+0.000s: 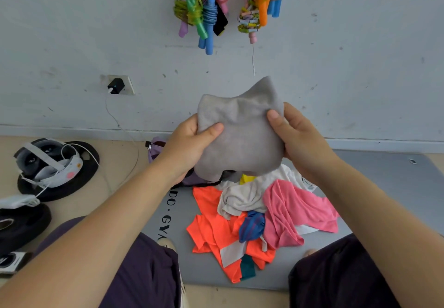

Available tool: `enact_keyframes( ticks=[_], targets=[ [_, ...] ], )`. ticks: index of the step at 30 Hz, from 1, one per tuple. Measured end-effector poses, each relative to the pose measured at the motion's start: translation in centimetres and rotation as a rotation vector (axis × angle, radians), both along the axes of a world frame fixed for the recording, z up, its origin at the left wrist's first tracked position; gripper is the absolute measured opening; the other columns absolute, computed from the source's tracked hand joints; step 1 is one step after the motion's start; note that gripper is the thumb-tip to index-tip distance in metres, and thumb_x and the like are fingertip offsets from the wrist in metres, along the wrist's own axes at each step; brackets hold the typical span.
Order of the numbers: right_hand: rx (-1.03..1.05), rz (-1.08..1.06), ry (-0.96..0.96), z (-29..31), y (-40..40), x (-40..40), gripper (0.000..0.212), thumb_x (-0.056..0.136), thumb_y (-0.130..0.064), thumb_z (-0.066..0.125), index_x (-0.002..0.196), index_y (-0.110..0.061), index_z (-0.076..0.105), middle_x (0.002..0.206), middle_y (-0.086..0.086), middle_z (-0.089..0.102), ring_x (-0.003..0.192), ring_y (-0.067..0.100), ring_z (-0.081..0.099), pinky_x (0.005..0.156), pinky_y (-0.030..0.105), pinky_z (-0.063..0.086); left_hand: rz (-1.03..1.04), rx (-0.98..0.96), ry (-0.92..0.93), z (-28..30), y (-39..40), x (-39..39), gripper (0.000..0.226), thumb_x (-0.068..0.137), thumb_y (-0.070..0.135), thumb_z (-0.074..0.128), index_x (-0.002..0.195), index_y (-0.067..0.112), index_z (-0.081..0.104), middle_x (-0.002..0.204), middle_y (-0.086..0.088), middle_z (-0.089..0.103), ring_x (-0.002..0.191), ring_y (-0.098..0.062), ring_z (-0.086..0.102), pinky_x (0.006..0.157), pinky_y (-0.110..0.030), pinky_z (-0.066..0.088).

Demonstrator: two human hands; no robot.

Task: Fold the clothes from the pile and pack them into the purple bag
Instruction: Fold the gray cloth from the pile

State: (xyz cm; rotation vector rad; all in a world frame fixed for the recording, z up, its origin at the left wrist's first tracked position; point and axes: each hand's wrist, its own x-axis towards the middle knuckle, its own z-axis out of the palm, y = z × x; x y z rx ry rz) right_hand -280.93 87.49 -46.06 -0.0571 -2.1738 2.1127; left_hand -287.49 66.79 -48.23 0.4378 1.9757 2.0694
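You held the folded grey cloth (240, 137) in both hands — left (189, 144), right (298, 137) — above the pile (259, 214). The bag (157, 149) sat half-hidden behind; a loosened grip could undo the fold.

Home gym corner: jump ropes (203, 9) on wall, weight plates (24, 226), grey exercise mat (384, 187).

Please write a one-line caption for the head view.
Both hands hold a grey garment above the clothes pile.
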Motion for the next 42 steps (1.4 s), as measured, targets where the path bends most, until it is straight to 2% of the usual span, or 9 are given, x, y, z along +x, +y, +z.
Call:
enact_keyframes(
  ticks=[4,9,13,16,19,26,30,34,42],
  targets=[
    [0.013,0.240,-0.014,0.3,0.4,0.4,0.051,0.099,-0.015,0.053,0.142,-0.038,0.039,0.112,0.003,0.072,0.101,0.019,0.070,0.072,0.028,0.057,-0.004,0.032,-0.008,0.1,-0.8,-0.6,0.015,0.091,0.024,0.065,0.104,0.030,0.071,0.111,0.002,0.074,0.106,-0.016,0.069,0.085,-0.029,0.055],
    [0.054,-0.049,-0.014,0.3,0.5,0.3,0.059,0.091,-0.022,0.067,0.140,-0.039,0.040,0.082,0.008,0.074,0.083,0.018,0.072,0.072,0.032,0.058,0.040,-0.031,0.019,0.7,-0.9,-0.4,0.036,0.080,0.035,0.072,0.114,0.028,0.065,0.106,0.004,0.075,0.100,-0.017,0.071,0.077,-0.030,0.058],
    [0.004,-0.066,0.011,0.2,0.2,0.3,0.030,0.089,-0.023,0.069,0.117,-0.032,0.065,0.065,0.005,0.062,0.068,0.014,0.059,0.068,0.033,0.054,0.194,-0.087,0.040,0.8,-1.2,-0.4,0.065,0.071,0.049,0.079,0.130,0.043,0.054,0.084,-0.006,0.071,0.078,-0.018,0.068,0.069,-0.035,0.052],
    [-0.042,-0.036,-0.003,0.4,0.3,0.2,0.017,0.085,-0.014,0.071,0.100,-0.021,0.072,0.077,0.004,0.069,0.074,0.013,0.061,0.072,0.030,0.052,0.067,-0.050,0.021,1.4,-1.7,-0.4,0.047,0.072,0.037,0.080,0.116,0.044,0.065,0.076,-0.002,0.069,0.065,-0.013,0.065,0.047,-0.027,0.049],
    [-0.043,0.056,0.001,0.7,1.1,0.1,0.034,0.079,0.002,0.072,0.108,-0.017,0.068,0.084,0.005,0.075,0.078,0.014,0.068,0.072,0.021,0.054,-0.048,-0.121,0.067,1.5,-2.2,-0.5,0.044,0.076,0.013,0.078,0.112,0.037,0.068,0.096,-0.001,0.076,0.087,-0.019,0.072,0.063,-0.041,0.059],
    [0.630,-0.115,0.056,0.5,1.3,0.0,0.025,0.080,-0.013,0.078,0.099,-0.028,0.071,0.079,0.000,0.074,0.073,0.004,0.065,0.067,0.010,0.047,0.055,-0.297,0.235,0.5,-1.7,-0.9,0.035,0.084,0.003,0.074,0.103,0.032,0.067,0.085,0.009,0.077,0.081,-0.013,0.073,0.075,-0.030,0.061],
    [0.840,-0.114,0.096,0.7,1.6,0.0,0.011,0.084,-0.023,0.073,0.095,-0.020,0.071,0.084,0.000,0.067,0.078,0.015,0.059,0.069,0.014,0.042,0.080,-0.398,0.261,0.3,-1.7,-1.2,0.013,0.085,0.018,0.076,0.097,0.021,0.073,0.086,-0.009,0.075,0.087,-0.035,0.070,0.081,-0.050,0.058],
    [0.584,0.019,-0.015,0.7,2.2,0.1,0.016,0.092,-0.033,0.063,0.091,-0.018,0.066,0.091,-0.005,0.061,0.085,0.008,0.056,0.081,0.025,0.043,0.029,-0.419,0.258,0.8,-2.2,-1.3,0.007,0.085,0.033,0.074,0.085,0.027,0.069,0.093,-0.002,0.064,0.084,-0.010,0.061,0.076,-0.021,0.053],
    [0.268,-0.078,0.028,0.0,1.7,-0.2,0.026,0.087,-0.055,0.053,0.083,-0.030,0.062,0.074,-0.017,0.057,0.069,0.002,0.052,0.066,0.028,0.042,-0.094,0.042,-0.018,1.3,-0.8,0.4,0.009,0.090,0.024,0.067,0.085,0.028,0.074,0.083,0.013,0.073,0.076,-0.003,0.068,0.060,-0.017,0.052]
  ],
)
